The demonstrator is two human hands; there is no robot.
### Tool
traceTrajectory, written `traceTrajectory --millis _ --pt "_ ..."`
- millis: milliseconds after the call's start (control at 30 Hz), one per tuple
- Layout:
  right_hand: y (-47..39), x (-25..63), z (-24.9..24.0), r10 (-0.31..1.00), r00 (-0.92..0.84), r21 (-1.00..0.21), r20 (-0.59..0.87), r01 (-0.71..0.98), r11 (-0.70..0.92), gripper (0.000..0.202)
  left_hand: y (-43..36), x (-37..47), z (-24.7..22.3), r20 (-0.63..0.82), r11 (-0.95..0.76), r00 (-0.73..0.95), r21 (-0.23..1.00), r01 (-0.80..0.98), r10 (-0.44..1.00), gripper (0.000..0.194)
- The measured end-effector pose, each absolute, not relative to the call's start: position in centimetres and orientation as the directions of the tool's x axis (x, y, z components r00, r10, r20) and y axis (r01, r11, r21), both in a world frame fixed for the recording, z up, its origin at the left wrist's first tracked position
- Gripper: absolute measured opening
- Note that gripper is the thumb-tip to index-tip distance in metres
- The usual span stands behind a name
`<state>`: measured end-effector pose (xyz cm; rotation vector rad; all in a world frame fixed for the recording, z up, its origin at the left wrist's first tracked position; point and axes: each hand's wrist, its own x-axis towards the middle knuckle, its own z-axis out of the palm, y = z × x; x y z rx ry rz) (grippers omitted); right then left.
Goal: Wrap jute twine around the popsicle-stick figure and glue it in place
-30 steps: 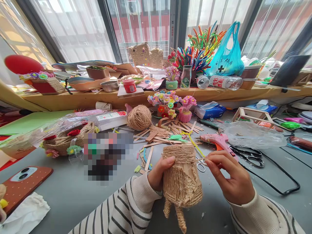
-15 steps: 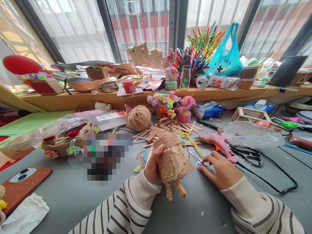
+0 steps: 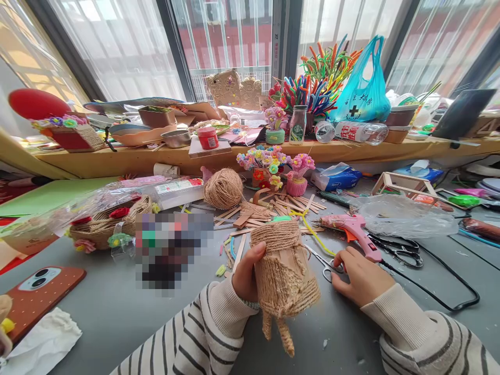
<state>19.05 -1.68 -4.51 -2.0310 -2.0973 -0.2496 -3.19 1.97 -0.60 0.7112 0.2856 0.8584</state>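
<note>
My left hand (image 3: 248, 273) is closed round a small twine-wrapped craft piece (image 3: 287, 263), tilted above the table. Two short twine-covered legs stick out at its bottom, and bare wooden sticks show between the bands of twine. My right hand (image 3: 361, 276) is at the small silver scissors (image 3: 323, 263), thumb and fingers closed at the handle rings while the blades point toward the craft piece. Behind the craft piece sit a ball of twine (image 3: 223, 188) and a loose pile of flat wooden sticks (image 3: 252, 213).
A pink glue gun (image 3: 357, 232) lies beyond my right hand, its black cord looping right. Near it are black-handled scissors (image 3: 402, 250) and a clear plastic bag (image 3: 406, 219). A phone (image 3: 47, 289) and crumpled tissue (image 3: 54, 338) lie at left. A twine basket (image 3: 103, 229) stands farther back.
The craft piece has turned in my left hand, its legs now lower and nearer me. My right hand and the small scissors have shifted slightly right and toward me.
</note>
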Motion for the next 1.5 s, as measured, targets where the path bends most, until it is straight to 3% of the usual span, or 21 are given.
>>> traceTrajectory --millis 167,433,500,600,667,733,800,867,933,1067,1200,1500 --pt "-1.7 18.9 -4.6 0.973 0.053 0.010 0.226 0.998 -0.056 0.006 2.0 -3.2 -0.8 0.061 0.468 0.681 0.681 -0.562 0.729 0.048" --pt "-1.1 19.1 -4.6 0.964 0.072 -0.064 0.254 0.996 -0.057 0.007 2.0 -3.2 -0.5 0.045 0.445 0.655 0.698 -0.561 0.755 0.049" --pt "-1.0 19.1 -4.2 0.947 0.087 -0.167 0.309 0.985 -0.036 0.006 2.0 -3.3 -0.5 0.042 0.443 0.647 0.694 -0.567 0.762 0.046" --pt "-1.1 19.0 -3.5 0.904 0.122 -0.460 0.409 0.883 0.089 0.011 2.0 -3.3 -0.6 0.047 0.439 0.638 0.686 -0.580 0.769 0.044" --pt "-1.2 18.8 -2.7 0.905 0.163 -0.694 0.393 0.699 0.176 0.017 2.0 -3.3 -0.7 0.061 0.440 0.644 0.681 -0.585 0.762 0.044" --pt "-1.3 18.5 -1.7 0.949 0.143 -0.882 0.280 0.428 0.196 0.025 2.1 -3.3 -0.8 0.075 0.441 0.650 0.676 -0.591 0.756 0.045" --pt "-1.6 18.2 -0.5 0.985 -0.034 -0.967 0.170 0.185 0.174 0.040 2.1 -3.3 -0.8 0.077 0.440 0.650 0.675 -0.592 0.756 0.047" --pt "-2.0 17.9 0.6 0.934 -0.275 -0.972 0.228 -0.008 0.235 0.056 2.1 -3.2 -0.7 0.061 0.436 0.640 0.683 -0.586 0.766 0.050" --pt "-2.6 17.8 1.4 0.886 -0.395 -0.970 0.243 -0.073 0.233 0.068 2.0 -3.1 -0.4 0.039 0.411 0.608 0.704 -0.580 0.793 0.053" --pt "-3.8 17.7 1.6 0.724 -0.689 -0.995 0.014 -0.079 -0.056 0.076 1.7 -2.7 0.0 0.056 0.268 0.477 0.767 -0.582 0.877 0.058" --pt "-4.5 17.6 1.9 0.704 -0.692 -0.978 -0.159 0.013 -0.208 0.086 1.5 -2.6 0.0 0.104 0.188 0.425 0.785 -0.590 0.899 0.066" --pt "-4.4 17.0 1.9 0.735 -0.672 -0.992 -0.096 0.000 -0.129 0.076 1.3 -2.7 0.1 0.113 0.198 0.454 0.789 -0.581 0.884 0.074"
